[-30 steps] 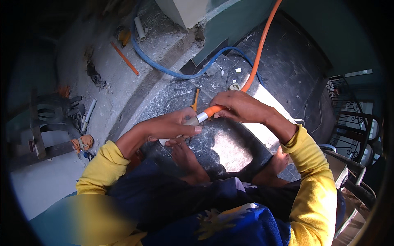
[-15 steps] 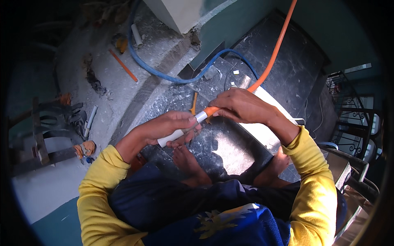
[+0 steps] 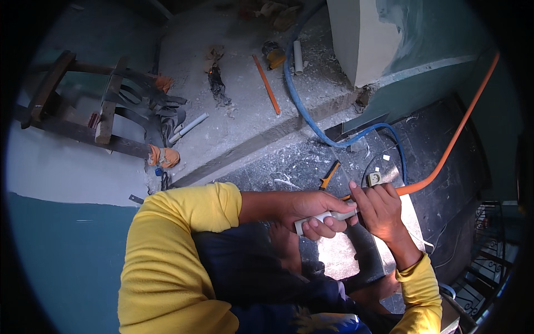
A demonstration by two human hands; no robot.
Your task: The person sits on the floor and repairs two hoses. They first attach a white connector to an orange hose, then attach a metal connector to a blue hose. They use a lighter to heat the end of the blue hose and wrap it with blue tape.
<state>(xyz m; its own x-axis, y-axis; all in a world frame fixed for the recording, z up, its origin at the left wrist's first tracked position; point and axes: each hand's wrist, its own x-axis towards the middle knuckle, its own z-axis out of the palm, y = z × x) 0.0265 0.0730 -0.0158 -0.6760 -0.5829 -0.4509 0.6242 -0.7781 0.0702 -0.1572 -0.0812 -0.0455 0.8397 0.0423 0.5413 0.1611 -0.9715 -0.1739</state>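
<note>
My left hand (image 3: 314, 209) is wrapped round a short white plastic pipe (image 3: 303, 226), whose open end points left. Against its fingertips is my right hand (image 3: 381, 209), closed round the end of a long orange hose (image 3: 436, 172). The hose runs up and away to the right. My fingers hide the place where pipe and hose meet, so I cannot see how far one goes into the other. On the dark floor just beyond lies a tool with a yellow-and-black handle (image 3: 330, 174). Close to my right hand is a pale electrical socket (image 3: 374, 178).
A blue hose (image 3: 303, 108) curves over the concrete step (image 3: 239, 136). A loose orange strip (image 3: 267, 84), a white pipe offcut (image 3: 298, 58) and a charred patch (image 3: 217, 86) with a small orange glow lie there. At left is a wooden frame (image 3: 105, 119); a pillar (image 3: 347, 42) stands behind.
The view has swung to the right. My hands are closer together, and the orange that showed between them is mostly covered. My left forearm now lies more level.
</note>
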